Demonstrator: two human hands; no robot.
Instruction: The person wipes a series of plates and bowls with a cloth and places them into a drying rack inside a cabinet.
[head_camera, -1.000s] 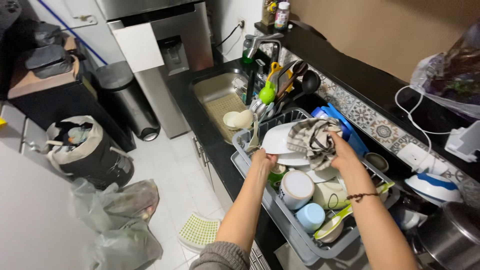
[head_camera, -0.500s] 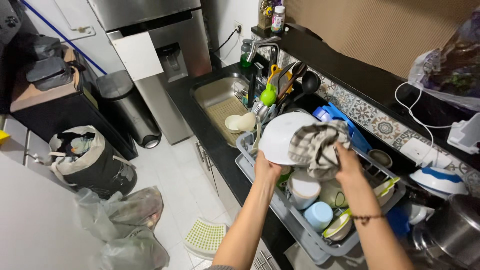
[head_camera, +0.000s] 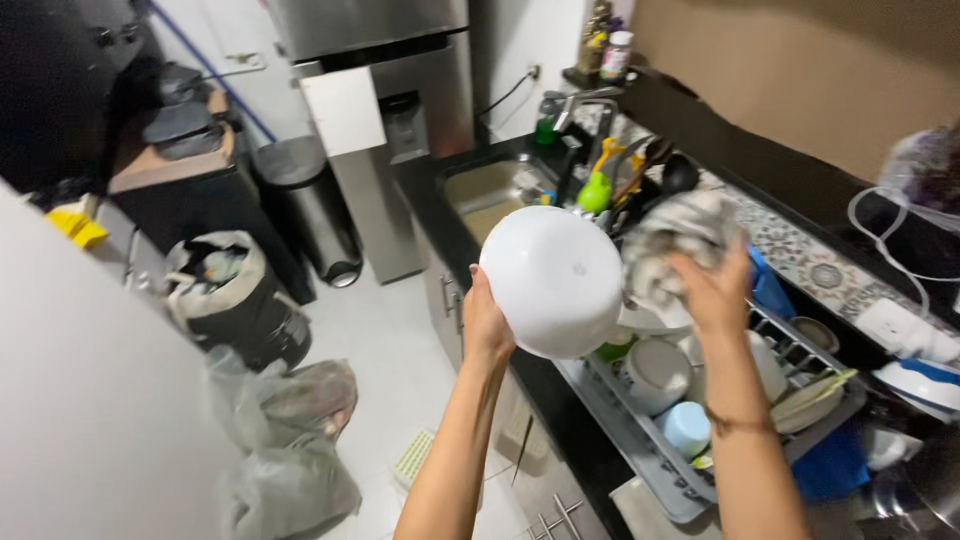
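White round bowl, smooth and glossy, is held up in the air above the near end of the grey plastic dish rack, its domed underside turned toward the camera. Left hand clamps the bowl's lower left rim, fingers curled out of sight behind the edge, thumb side on the outer surface; gripping at the rim leaves the outer wall bare for wiping. Right hand is closed around a bunched grey-and-white checked cloth, just beside the bowl's right edge; motion blur makes it hard to tell whether cloth and bowl are touching.

Below, the rack sits on the black counter and holds a white mug, a pale blue cup and other crockery set to drain. Further back: steel sink with its tap, a green utensil among dark ladles standing upright. Left of the counter, a lidded steel bin and filled bags stand on the white tiled floor.
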